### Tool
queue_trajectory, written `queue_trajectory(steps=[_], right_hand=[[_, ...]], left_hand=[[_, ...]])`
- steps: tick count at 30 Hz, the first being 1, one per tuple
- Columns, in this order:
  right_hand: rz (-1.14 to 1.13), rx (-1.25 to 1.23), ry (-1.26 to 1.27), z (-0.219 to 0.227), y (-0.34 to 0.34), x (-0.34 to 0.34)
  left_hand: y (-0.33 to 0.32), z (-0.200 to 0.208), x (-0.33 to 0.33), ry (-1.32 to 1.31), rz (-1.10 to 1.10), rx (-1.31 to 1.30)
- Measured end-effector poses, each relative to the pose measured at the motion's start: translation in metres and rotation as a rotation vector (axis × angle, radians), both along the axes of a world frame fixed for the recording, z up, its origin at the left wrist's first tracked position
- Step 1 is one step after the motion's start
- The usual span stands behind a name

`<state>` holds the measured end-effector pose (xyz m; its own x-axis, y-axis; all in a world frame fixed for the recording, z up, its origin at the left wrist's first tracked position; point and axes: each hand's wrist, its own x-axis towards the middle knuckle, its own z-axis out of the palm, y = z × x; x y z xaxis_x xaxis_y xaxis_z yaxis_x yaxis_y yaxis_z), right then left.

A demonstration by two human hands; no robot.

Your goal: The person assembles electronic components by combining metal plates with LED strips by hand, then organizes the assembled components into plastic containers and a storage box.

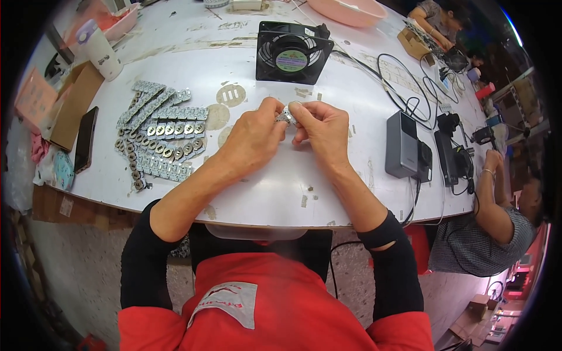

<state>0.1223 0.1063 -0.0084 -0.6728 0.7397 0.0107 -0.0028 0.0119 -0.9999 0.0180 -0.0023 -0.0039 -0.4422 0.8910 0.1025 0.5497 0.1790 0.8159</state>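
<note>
Above the table's middle, my left hand (256, 133) and my right hand (323, 127) meet with fingers pinched. Between the fingertips sits a small silvery metal part (286, 116), mostly covered, so its full shape cannot be made out. Both hands are closed on it. To the left lies a loose, overlapping pile of metal strips (170, 114); some carry rows of round discs. Just beyond my hands a black square fan (291, 58) with a round label at its hub stands on the white tabletop (275, 193).
A dark phone (86, 139), a cardboard box (76, 105) and a white bottle (99, 50) line the left edge. On the right are a grey box-shaped device (401, 144), a black power strip (446, 157) and cables. A pink basin (348, 11) sits far back. Other people work along the right side.
</note>
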Motion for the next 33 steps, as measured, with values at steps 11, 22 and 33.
queue_trajectory(steps=[11, 22, 33], right_hand=[[0.095, -0.055, -0.042, 0.011, 0.007, 0.006], [0.315, -0.389, 0.026, 0.01, 0.009, 0.008], [0.149, -0.007, -0.032, 0.006, 0.005, 0.004]], left_hand=[[-0.006, 0.014, -0.01, -0.462, -0.113, -0.026], [-0.009, 0.014, -0.02, -0.629, -0.273, 0.02], [-0.004, 0.011, -0.016, -0.601, -0.113, -0.076]])
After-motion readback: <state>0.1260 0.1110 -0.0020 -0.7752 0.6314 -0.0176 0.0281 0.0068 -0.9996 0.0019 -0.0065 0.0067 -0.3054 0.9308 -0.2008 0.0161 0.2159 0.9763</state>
